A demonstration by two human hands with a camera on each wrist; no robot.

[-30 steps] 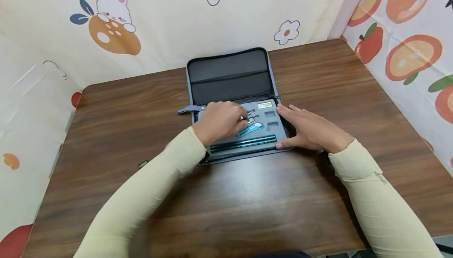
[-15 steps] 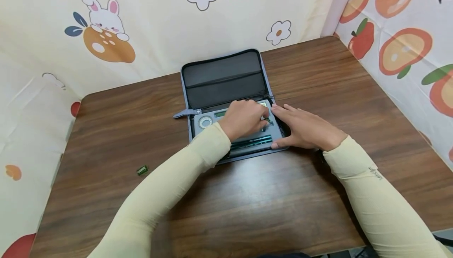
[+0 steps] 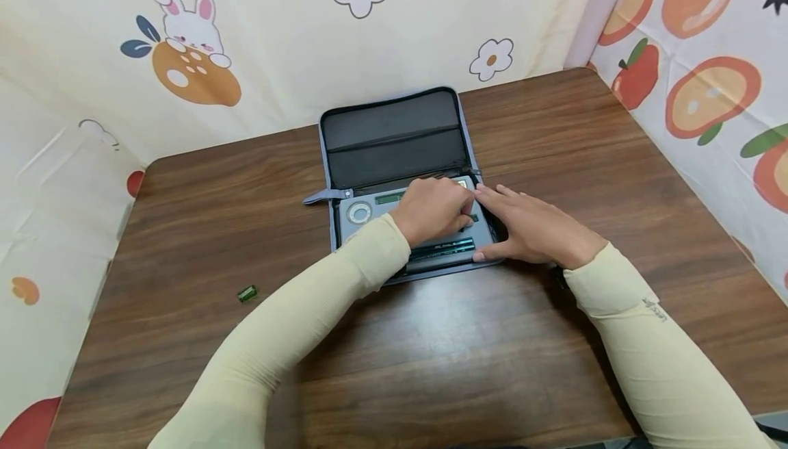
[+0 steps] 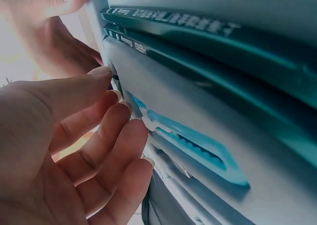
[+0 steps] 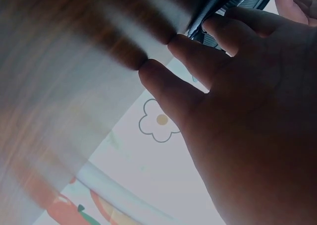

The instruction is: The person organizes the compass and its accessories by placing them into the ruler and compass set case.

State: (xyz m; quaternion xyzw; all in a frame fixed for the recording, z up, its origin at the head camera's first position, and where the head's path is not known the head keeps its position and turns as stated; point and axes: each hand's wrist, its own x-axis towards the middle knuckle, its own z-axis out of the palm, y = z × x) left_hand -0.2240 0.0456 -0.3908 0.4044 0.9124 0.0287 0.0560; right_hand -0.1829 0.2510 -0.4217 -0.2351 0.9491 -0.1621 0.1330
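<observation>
An unzipped blue-grey stationery case [image 3: 329,220] lies on the table with its lid raised at the back. Its grey foam insert [image 4: 277,180] bears two dark teal pencils [image 4: 198,61] and a light-blue cutter knife [image 4: 198,150]. My left hand [image 3: 431,209] is over the right part of the insert. Its thumb and fingertips pinch a small green piece [image 4: 118,86] close at a foam slot, mostly hidden by the fingers. My right hand [image 3: 532,226] rests spread along the case's right edge, its fingers [image 5: 168,86] fairly straight, thumb at the front corner.
A small green block [image 3: 247,293] lies on the wooden table [image 3: 382,367] to the left. A round white disc [image 3: 359,213] and a green strip [image 3: 389,198] sit in the insert. Printed cloth walls [image 3: 277,38] border the back and sides.
My left hand has moved right across the insert to the slots at its right end, with a small green piece in its fingers. My right hand has stayed at the case's edge.
</observation>
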